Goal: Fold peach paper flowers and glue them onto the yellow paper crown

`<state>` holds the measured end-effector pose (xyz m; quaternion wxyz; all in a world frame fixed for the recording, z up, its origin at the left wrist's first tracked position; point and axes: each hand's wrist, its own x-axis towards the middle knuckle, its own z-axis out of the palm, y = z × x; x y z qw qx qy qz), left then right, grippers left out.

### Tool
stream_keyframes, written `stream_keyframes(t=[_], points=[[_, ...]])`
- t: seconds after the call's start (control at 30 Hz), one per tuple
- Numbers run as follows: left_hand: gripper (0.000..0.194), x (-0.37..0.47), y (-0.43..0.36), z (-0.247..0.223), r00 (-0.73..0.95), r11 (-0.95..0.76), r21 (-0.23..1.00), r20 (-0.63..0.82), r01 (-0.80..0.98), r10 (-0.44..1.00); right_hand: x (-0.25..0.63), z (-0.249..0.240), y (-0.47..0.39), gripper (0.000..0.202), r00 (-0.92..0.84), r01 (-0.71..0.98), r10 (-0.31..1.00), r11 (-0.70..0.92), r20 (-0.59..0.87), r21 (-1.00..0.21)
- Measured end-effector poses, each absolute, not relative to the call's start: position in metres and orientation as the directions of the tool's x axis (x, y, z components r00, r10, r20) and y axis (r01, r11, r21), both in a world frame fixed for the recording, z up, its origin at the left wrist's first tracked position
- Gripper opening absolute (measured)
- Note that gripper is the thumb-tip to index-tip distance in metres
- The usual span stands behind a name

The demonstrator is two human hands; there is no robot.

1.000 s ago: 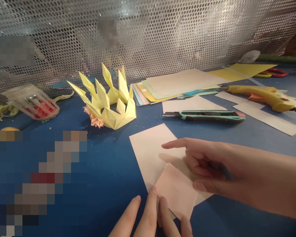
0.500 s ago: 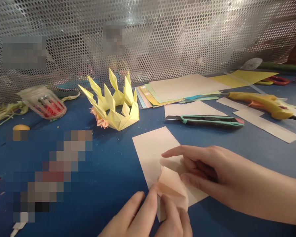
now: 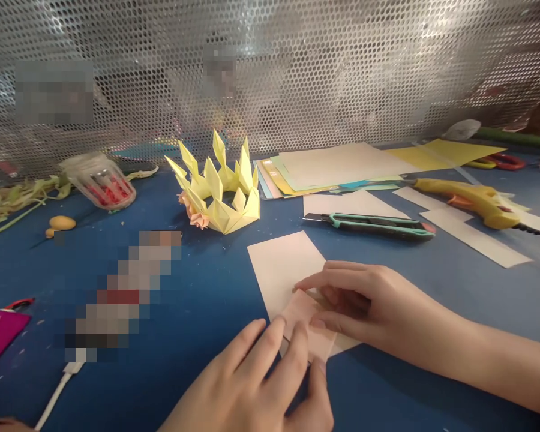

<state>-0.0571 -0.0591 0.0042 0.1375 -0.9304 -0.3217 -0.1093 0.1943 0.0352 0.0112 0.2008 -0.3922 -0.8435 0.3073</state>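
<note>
A small folded pale pink paper (image 3: 302,318) lies over a larger cream sheet (image 3: 281,264) on the blue table. Spread fingers of my left hand (image 3: 270,378) press on its near left side. My right hand (image 3: 364,294) pinches its right side between thumb and fingers. Beyond the hands, a cutter knife (image 3: 380,225) with a green and black handle rests with its blade out. To the left of it stands a yellow folded-paper crown (image 3: 227,210) with a pinkish paper flower on its side.
Behind lie stacked coloured papers (image 3: 342,162), a yellow glue gun (image 3: 477,201), paper strips (image 3: 486,237) and red scissors (image 3: 506,161). A jar with red bits (image 3: 103,183) and a white cable (image 3: 54,399) are on the left. A perforated metal screen (image 3: 297,72) rises behind.
The folded paper now lies flatter, its raised flap down. My left fingers have moved onto it, and my right thumb and fingers have closed on its edge. The view has shifted slightly.
</note>
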Motion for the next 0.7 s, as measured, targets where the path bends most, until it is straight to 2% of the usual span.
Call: stream_keyframes(t=[0.1,0.23,0.37,0.47,0.57,0.7], points=[[0.032,-0.056,-0.061,0.004,0.747,-0.740,-0.174,0.328,0.649,0.578,0.191,0.015,0.035,0.010,-0.603,0.486,0.787,0.492,0.130,-0.722],[0.033,-0.053,-0.066,0.008,0.702,-0.706,-0.154,0.377,0.691,0.604,0.191,0.017,0.034,0.017,-0.611,0.442,0.779,0.484,0.141,-0.756],[0.046,-0.052,-0.069,0.006,0.670,-0.686,-0.132,0.407,0.716,0.621,0.194,0.017,0.033,0.014,-0.578,0.413,0.784,0.521,0.227,-0.748],[0.057,-0.052,-0.065,0.000,0.636,-0.687,-0.102,0.496,0.719,0.592,0.196,0.016,0.034,0.008,-0.595,0.367,0.739,0.600,0.316,-0.711],[0.049,-0.051,-0.060,-0.004,0.642,-0.735,-0.106,0.581,0.670,0.501,0.198,0.016,0.035,0.010,-0.650,0.309,0.660,0.682,0.377,-0.663],[0.037,-0.052,-0.058,0.000,0.689,-0.804,-0.093,0.578,0.588,0.437,0.203,0.014,0.037,0.018,-0.713,0.260,0.564,0.765,0.417,-0.589]])
